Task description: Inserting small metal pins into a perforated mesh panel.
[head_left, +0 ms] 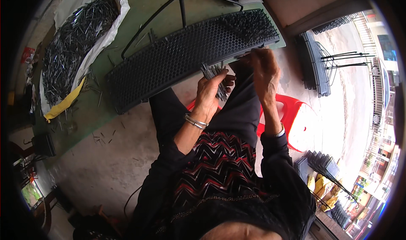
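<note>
A bundle of thin grey metal pins (pixel 220 86) is gripped in my left hand (pixel 207 89), just off the near edge of a long black perforated tray (pixel 165 56). Rows of round holes cover the tray, and many dark pins (pixel 253 26) stand upright in its right end. My right hand (pixel 265 70) is at the tray's near right corner with its fingers bent together. Those fingertips are dark and partly hidden, so what they hold, if anything, cannot be made out.
On the green table (pixel 80 132) lies a white sack (pixel 122 11) heaped with loose pins (pixel 80 45). A black wire stand (pixel 182 7) rises behind the tray. A red plastic stool (pixel 281 106) stands at my right. More black trays (pixel 314 64) with rods are farther right.
</note>
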A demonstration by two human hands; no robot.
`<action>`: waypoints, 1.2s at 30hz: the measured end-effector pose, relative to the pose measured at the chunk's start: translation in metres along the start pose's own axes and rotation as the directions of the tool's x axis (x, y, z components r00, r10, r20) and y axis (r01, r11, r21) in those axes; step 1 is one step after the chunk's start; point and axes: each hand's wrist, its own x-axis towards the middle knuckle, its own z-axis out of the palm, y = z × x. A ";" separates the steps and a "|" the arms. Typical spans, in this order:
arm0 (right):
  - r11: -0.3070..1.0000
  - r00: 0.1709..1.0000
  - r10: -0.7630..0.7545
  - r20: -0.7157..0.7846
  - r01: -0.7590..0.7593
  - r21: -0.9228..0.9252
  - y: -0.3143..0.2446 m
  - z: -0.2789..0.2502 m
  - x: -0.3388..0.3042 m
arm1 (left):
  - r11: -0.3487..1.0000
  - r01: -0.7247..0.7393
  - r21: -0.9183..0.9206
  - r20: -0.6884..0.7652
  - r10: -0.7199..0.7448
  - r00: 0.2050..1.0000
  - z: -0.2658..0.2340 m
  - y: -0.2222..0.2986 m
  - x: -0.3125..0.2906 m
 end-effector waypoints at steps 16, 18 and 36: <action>0.909 0.954 -0.282 -0.100 0.233 -0.345 0.047 0.011 0.058 | 0.960 0.199 -0.195 0.087 -0.185 0.979 0.002 -0.003 0.000; 0.895 0.957 -0.278 -0.086 0.226 -0.384 0.047 0.011 0.060 | 0.963 0.193 -0.190 0.093 -0.178 0.980 0.003 -0.004 0.000; 0.888 0.955 -0.290 -0.065 0.243 -0.390 0.047 0.013 0.059 | 0.969 0.180 -0.167 0.091 -0.166 0.982 0.005 0.001 -0.007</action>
